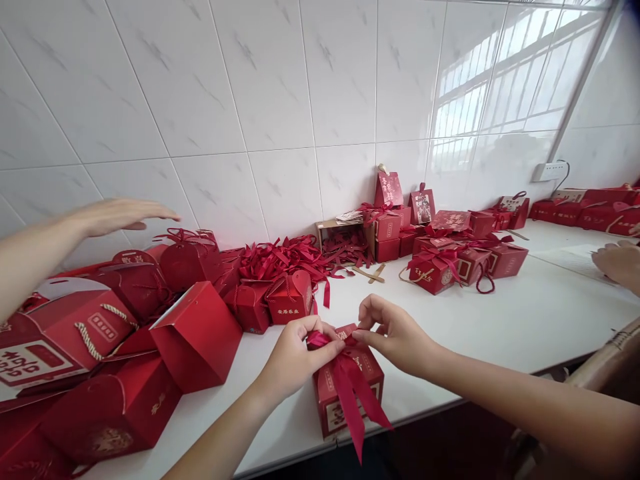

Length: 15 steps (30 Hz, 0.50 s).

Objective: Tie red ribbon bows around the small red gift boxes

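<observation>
A small red gift box [326, 390] with gold and white printing stands at the front edge of the white table. On its top is a crimson ribbon [349, 393], whose two tails hang down over the box front. My left hand [303, 347] pinches a loop of this ribbon between thumb and fingers. From the right, my right hand [395, 332] has thumb and forefinger closed on the ribbon by the box top. The fingers partly cover the knot.
Red boxes [205, 340] crowd the left, where another person's hand [120, 217] reaches over. Behind lies a heap of red ribbons [285, 260]. More tied boxes [433, 270] stand at the back right. Another hand [620, 263] rests at the right edge. A tiled wall [280, 87] closes the back.
</observation>
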Motion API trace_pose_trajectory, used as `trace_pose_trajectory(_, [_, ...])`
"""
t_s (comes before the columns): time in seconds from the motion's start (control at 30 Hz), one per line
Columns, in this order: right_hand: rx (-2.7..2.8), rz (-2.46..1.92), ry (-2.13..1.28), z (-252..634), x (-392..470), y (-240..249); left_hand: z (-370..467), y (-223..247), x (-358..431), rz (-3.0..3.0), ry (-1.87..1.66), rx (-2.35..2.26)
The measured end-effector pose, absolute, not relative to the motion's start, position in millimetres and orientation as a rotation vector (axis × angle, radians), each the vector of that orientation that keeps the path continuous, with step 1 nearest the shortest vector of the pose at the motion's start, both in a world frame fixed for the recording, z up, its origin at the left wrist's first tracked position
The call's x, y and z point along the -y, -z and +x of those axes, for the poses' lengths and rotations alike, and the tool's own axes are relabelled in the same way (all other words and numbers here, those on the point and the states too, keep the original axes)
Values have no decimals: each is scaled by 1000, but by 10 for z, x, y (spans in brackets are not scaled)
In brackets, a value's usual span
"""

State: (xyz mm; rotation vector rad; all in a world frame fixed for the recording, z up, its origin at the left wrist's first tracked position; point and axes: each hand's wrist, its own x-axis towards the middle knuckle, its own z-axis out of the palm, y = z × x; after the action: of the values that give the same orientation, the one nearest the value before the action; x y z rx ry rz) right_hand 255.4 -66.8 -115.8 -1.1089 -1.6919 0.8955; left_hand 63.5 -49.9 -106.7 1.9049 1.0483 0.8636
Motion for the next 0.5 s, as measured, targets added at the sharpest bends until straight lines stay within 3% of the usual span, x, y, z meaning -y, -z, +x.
trace_pose_trajectory(0.27, [1525,-1051,-1152,2602,586,1192,593,1091,541,1899,-853,-1086])
trace_pose_trajectory(0.5, [1559,-1013,-1167,2633,578,1190,579,1064,551,1836,-806,-1134])
